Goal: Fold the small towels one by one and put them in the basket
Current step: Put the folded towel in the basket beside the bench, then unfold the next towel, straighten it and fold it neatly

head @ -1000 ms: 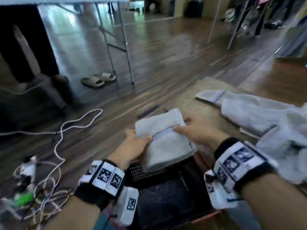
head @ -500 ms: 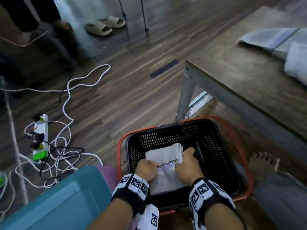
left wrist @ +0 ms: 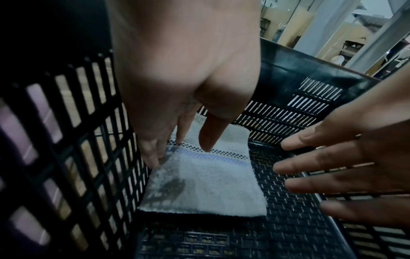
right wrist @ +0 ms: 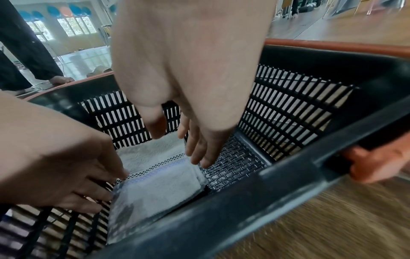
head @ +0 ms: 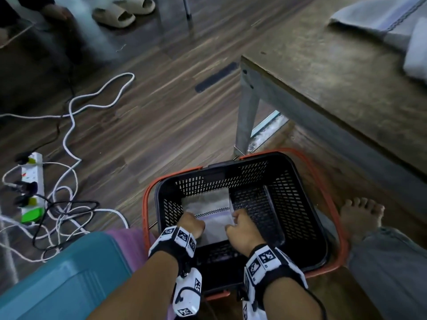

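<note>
From the head view, the folded towel (head: 209, 212) now lies flat on the basket (head: 298, 204) floor, no longer gripped as before. Left wrist view: left hand (left wrist: 177, 87) fingers relaxed, tips touching the towel. Right wrist view: right hand (right wrist: 190, 78) fingers spread, just above it.

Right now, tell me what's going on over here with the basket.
A person is putting a folded white towel into a black basket with orange handles, on the floor beside a low table. The towel lies flat on the basket bottom, against its left wall. Both hands are inside with straight fingers: the left hand at the towel's left edge, the right hand by its right edge. More towels wait on the table.
</note>
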Available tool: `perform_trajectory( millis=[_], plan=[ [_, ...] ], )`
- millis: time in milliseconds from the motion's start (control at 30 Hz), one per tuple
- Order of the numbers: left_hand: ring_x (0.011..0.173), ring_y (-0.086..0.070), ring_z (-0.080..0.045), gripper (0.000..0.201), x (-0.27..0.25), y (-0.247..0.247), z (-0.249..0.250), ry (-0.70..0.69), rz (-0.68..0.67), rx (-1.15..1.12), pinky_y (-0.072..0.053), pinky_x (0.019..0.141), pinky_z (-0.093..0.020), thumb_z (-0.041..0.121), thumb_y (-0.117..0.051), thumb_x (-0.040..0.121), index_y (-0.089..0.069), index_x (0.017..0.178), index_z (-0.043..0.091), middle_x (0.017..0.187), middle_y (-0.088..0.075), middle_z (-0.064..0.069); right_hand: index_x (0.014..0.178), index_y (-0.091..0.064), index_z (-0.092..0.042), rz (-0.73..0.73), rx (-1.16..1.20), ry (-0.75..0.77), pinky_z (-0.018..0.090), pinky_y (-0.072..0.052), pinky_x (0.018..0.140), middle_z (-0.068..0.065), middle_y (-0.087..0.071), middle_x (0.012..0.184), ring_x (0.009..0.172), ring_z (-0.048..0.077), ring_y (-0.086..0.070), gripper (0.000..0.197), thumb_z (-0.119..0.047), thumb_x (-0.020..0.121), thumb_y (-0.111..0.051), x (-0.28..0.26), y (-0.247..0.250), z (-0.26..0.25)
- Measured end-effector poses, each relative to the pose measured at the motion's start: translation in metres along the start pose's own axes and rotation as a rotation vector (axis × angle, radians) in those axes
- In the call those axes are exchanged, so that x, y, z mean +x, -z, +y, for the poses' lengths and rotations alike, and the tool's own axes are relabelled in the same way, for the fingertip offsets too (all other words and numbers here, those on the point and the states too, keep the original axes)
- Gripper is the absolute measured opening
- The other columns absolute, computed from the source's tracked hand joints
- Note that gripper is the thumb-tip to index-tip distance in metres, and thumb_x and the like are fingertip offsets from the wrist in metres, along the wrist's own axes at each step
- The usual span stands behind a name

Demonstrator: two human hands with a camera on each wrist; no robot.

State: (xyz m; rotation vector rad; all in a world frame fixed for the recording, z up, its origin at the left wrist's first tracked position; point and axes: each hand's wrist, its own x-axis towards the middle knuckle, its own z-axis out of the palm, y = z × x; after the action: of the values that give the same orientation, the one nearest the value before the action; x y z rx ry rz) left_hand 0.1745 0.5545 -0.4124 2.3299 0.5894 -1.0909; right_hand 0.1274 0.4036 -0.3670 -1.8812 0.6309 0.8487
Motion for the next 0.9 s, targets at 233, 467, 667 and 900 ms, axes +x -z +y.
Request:
perform_trajectory(
  millis=[233, 467, 667, 900],
  plan=[
    [0.118, -0.058, -0.034, 0.042, -0.004, 0.001, 0.005, -0.020, 0.006, -0.010, -0.045, 0.085, -0.029, 0.008, -0.053, 0.095, -0.052, 0.135, -0.001, 0.135, -0.056, -0.020, 0.114, -0.051, -0.016, 0.006, 0.023, 0.041, 0.028, -0.043, 0.074, -0.002, -0.058, 0.093, 0.080, 0.014, -0.056, 0.015, -0.018, 0.100, -0.055, -0.008, 0.013, 0.018],
    [0.084, -0.065, -0.028, 0.015, -0.039, 0.025, 0.036, -0.174, -0.001, -0.086, -0.052, 0.077, -0.031, 0.011, -0.055, 0.096, -0.067, 0.097, 0.002, 0.096, -0.068, -0.017, 0.099, -0.049, -0.015, 0.089, 0.080, 0.065, 0.030, -0.042, 0.080, 0.006, -0.054, 0.090, 0.083, 0.021, -0.051, 0.004, -0.015, 0.100, -0.053, -0.032, 0.048, 0.026],
    [0.049, -0.060, -0.015, 0.020, -0.128, 0.080, 0.096, -0.514, -0.099, -0.192, -0.048, 0.046, -0.022, 0.007, -0.060, 0.096, -0.066, 0.077, 0.007, 0.060, -0.066, -0.007, 0.107, -0.057, -0.017, 0.260, 0.105, 0.349, 0.028, -0.043, 0.073, -0.004, -0.061, 0.088, 0.079, 0.011, -0.057, 0.009, -0.023, 0.100, -0.056, -0.102, 0.103, -0.045],
    [0.061, -0.058, -0.023, 0.017, -0.301, 0.134, 0.204, -1.061, 0.032, -0.092, -0.046, 0.060, -0.029, 0.007, -0.060, 0.095, -0.068, 0.084, -0.004, 0.074, -0.068, -0.024, 0.101, -0.067, -0.013, 0.573, -0.058, 0.743, 0.036, -0.054, 0.084, 0.008, -0.075, 0.102, 0.092, 0.026, -0.069, 0.017, -0.027, 0.101, -0.056, -0.299, 0.252, -0.117]
  ],
)
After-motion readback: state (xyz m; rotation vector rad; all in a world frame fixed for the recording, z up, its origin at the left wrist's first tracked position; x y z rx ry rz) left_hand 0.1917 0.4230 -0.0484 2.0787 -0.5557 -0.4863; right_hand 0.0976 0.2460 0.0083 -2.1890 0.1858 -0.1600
